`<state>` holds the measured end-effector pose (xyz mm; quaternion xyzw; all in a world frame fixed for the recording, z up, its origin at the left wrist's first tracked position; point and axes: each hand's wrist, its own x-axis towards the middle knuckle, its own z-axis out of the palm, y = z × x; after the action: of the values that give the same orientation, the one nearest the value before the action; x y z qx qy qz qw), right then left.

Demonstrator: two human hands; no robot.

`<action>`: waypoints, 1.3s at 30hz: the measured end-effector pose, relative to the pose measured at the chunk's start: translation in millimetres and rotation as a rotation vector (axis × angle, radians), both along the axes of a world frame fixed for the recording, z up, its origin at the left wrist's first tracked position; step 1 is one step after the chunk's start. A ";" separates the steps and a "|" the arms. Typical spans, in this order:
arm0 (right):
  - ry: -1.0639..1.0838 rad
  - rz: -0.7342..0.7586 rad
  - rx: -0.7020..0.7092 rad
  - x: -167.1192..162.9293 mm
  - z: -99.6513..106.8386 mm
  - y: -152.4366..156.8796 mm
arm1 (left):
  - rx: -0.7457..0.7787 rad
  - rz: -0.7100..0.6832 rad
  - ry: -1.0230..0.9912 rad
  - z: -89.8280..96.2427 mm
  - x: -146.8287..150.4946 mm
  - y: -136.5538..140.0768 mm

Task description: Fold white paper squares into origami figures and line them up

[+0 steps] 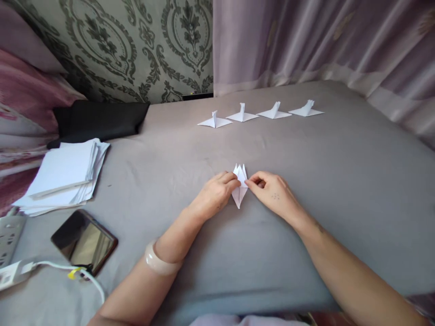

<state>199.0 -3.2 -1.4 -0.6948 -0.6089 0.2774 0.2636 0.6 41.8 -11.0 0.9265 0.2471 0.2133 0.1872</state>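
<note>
A folded white paper piece (239,194) lies between my hands on the grey cloth. Its lower end comes to one point toward me, and its far end shows several narrow upright tips. My left hand (219,186) is closed on the paper's left side, fingers curled over its edge. On the right side, my right hand (270,190) pinches the paper's edge between thumb and forefinger. Beyond them several white folded paper figures, one of them a figure with a raised middle (215,121), stand in a row with flat pointed sides.
A stack of white paper (64,170) lies at the left, with a black folder-like item (102,120) behind it. Nearer are a phone (84,240), a white cable (54,264) and a power strip (11,235). Purple curtains (306,40) hang along the far right.
</note>
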 end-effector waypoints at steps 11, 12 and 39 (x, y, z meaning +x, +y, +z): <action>-0.063 0.246 0.211 5.1 -3.0 -34.4 | -0.001 0.016 0.031 2.5 -1.4 -0.7; -0.124 0.270 0.240 2.0 -3.5 -38.7 | -0.007 0.017 0.036 2.9 -1.3 -1.0; -0.617 0.323 0.300 -11.7 -0.2 -52.4 | 0.054 0.152 0.099 9.7 -13.0 -19.0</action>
<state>187.4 -55.6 -1.5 -0.5944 -0.7952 0.0009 0.1198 -12.4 22.9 -1.2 0.9192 0.3200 0.1873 0.1329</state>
